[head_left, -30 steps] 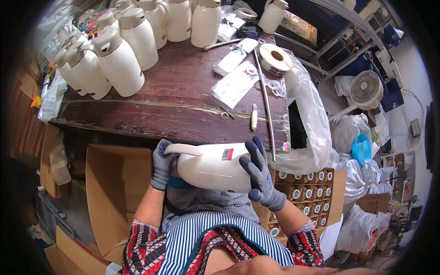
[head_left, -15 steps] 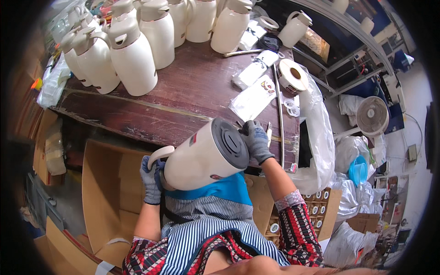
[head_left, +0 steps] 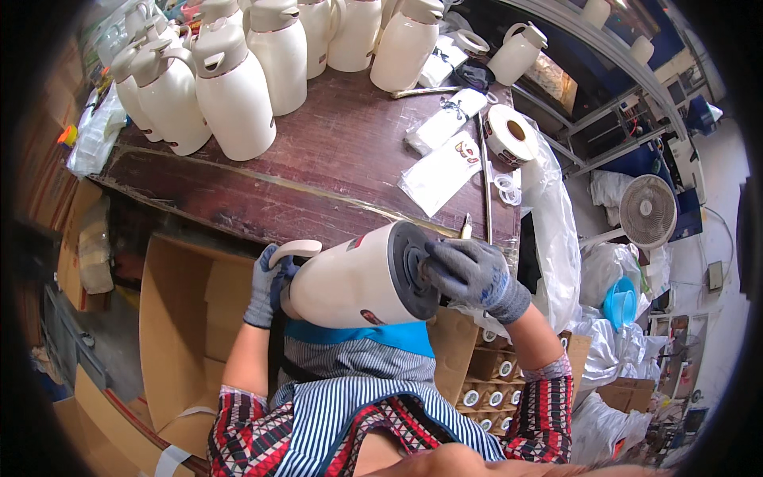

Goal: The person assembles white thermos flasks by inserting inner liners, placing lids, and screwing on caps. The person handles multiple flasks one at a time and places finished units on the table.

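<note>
A cream vacuum jug (head_left: 350, 282) lies tilted on its side in front of my body, its dark grey round base facing right. My gloved left hand (head_left: 269, 290) is closed around its lid end, beside the curved handle (head_left: 296, 250). At the other end, my gloved right hand (head_left: 470, 274) has its fingers bent against the base (head_left: 409, 258), with the tips on its ringed middle. Those fingertips are partly hidden. On the table just beyond my right hand lies a small cutter knife (head_left: 466, 226).
Several more cream jugs (head_left: 234, 107) stand on the dark red table (head_left: 318, 159). A flat white packet (head_left: 441, 175), a sticker roll (head_left: 509, 133) and a metal rod (head_left: 486, 175) lie at its right. Below are an open carton (head_left: 171, 310) and a divided box (head_left: 497, 370). A fan (head_left: 648, 211) stands right.
My right hand has come from the base's far edge onto its face, fingers now bent there. The jug has shifted slightly right, with its base turned more to the right.
</note>
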Demonstrator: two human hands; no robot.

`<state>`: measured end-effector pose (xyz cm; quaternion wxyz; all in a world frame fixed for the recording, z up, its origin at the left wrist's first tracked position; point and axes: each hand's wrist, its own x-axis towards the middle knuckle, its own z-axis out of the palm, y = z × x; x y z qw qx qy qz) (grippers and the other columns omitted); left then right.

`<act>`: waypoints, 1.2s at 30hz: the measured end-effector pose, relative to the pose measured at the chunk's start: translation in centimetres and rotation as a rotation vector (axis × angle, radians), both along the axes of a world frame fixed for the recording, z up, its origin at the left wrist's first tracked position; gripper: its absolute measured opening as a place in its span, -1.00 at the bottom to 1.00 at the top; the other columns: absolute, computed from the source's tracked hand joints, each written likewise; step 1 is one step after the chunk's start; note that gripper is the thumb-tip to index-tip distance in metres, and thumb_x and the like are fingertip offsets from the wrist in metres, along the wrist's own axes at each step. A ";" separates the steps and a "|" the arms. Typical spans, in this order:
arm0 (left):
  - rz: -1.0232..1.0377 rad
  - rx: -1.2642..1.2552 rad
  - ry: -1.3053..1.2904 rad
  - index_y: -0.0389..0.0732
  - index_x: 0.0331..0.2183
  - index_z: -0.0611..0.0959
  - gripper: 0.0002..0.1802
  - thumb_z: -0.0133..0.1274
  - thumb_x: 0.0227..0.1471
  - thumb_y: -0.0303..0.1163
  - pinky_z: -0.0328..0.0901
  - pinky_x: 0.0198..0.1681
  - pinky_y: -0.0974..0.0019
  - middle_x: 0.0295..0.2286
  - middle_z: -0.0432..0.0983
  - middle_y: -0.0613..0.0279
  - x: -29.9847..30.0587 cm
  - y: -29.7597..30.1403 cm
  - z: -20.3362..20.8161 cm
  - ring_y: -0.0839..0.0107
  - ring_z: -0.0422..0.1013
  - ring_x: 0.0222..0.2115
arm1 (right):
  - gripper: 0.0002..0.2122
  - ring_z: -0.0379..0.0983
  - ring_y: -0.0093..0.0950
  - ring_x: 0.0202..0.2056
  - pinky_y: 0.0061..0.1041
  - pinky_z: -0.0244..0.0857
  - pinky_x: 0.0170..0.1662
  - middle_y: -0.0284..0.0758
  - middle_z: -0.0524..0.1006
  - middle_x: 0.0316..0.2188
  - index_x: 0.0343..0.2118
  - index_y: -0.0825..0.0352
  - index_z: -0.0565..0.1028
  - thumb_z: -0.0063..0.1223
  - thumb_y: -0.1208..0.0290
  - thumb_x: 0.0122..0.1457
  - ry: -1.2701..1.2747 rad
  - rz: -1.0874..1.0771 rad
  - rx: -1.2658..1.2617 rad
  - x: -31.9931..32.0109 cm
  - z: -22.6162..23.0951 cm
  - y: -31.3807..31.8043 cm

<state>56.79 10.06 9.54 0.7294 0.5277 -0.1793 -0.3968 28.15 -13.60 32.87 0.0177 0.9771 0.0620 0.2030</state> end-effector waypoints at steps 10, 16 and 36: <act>-0.172 0.034 0.280 -0.17 -0.28 0.62 -0.94 0.20 0.23 -0.45 0.36 -0.38 0.49 -0.45 0.50 0.43 1.1 -1.3 2.7 0.63 0.40 -0.46 | -0.70 0.59 -0.32 -0.12 -0.43 0.59 -0.23 -0.28 0.58 -0.07 -0.20 0.06 0.63 0.31 0.39 -0.07 0.076 0.121 -0.126 -2.9 0.6 1.9; -0.282 0.066 0.114 -0.16 -0.28 0.61 -0.92 0.21 0.22 -0.43 0.36 -0.41 0.49 -0.46 0.52 0.40 1.6 -1.7 2.4 0.62 0.43 -0.46 | -0.71 0.57 -0.29 -0.12 -0.40 0.57 -0.18 -0.27 0.55 -0.07 -0.20 0.12 0.59 0.23 0.40 -0.07 0.094 0.075 -0.029 -2.7 0.7 2.1; 0.048 -0.346 -1.938 0.01 -0.45 0.62 -0.76 0.29 -0.30 -0.30 0.58 -0.20 0.20 -0.44 0.49 0.39 -2.1 6.1 29.5 0.41 0.52 -0.38 | -0.55 0.53 -0.30 0.07 -0.28 0.47 0.09 -0.16 0.52 0.12 0.22 0.39 0.40 0.12 0.39 0.30 0.248 -0.022 1.850 -0.4 -14.1 9.7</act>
